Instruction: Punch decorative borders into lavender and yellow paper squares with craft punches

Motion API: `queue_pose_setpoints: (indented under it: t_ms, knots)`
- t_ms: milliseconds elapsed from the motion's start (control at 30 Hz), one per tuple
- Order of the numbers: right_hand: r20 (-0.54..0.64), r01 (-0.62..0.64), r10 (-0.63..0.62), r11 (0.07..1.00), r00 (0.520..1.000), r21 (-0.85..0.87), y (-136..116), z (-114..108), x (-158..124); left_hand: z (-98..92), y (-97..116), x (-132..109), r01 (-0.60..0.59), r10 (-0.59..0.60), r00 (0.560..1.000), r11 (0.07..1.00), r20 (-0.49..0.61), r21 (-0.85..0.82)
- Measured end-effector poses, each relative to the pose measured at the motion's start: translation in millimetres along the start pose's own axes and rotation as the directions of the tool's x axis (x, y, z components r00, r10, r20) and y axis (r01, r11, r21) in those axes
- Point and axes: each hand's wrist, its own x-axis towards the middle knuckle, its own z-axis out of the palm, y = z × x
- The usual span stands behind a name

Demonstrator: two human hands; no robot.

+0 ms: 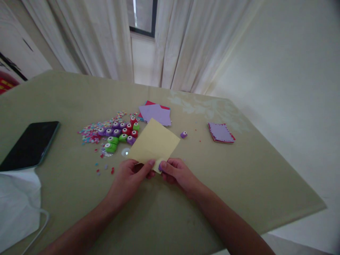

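Note:
My left hand (pixel 130 174) and my right hand (pixel 176 172) meet over the near middle of the table, both pinching the near corner of a square yellow paper sheet (pixel 155 143). A small purple object, seemingly a paper punch (pixel 160 166), shows between my right fingers at that corner. The sheet tilts up away from me, above the tabletop.
Several small purple, green and red punches (pixel 120 133) cluster left of the sheet, with confetti bits (pixel 92 132) scattered around. A lone purple punch (pixel 183 134), a purple and red paper stack (pixel 156 113), a smaller stack (pixel 221 133), a black phone (pixel 30 145) and white cloth (pixel 16 202) lie on the table (pixel 239 184).

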Motion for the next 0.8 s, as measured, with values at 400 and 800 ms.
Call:
queue_pose_setpoints:
  t_ms: [400, 800]
  knots:
    - [0.013, 0.024, -0.025, 0.999, 1.0, 0.029, -4.7, 3.3, -1.4, 3.0, 7.4, -0.7, 0.007, -0.008, 1.0, 0.997, -0.011, -0.077]
    - [0.118, 0.112, -0.107, 0.993, 0.987, -0.035, -9.2, -1.5, -3.0, 2.8, 3.1, 2.1, -0.004, -0.002, 0.998, 0.995, -0.062, -0.1]
